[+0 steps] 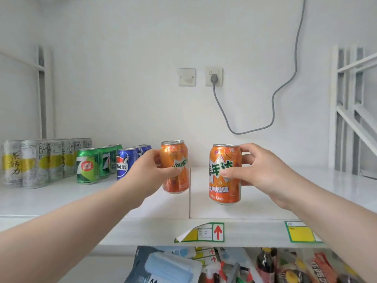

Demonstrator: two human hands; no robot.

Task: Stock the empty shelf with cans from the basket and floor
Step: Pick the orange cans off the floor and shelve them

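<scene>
You have 2 orange cans in hand, 1 each: the left orange can (177, 183) is wrapped by your left hand (146, 172), thumb across the front of the label and fingers curled behind, and it leans slightly. The right orange can (224, 193) stands straighter in your right hand (261, 170), thumb on the label and fingers round the far side. Both sit low over the white shelf (306, 190), either side of its seam (189, 201); whether their bases touch the board is not clear. Gripping at mid-body leaves the bases free to set down flat. To your left the stock runs in rows by kind: blue cans (124, 164) nearest, then green cans (87, 166), then tall silver cans (34, 164). The likely reason for holding the oranges just right of the blue row is to start a 4th group there, with bare shelf on the right for more.
</scene>
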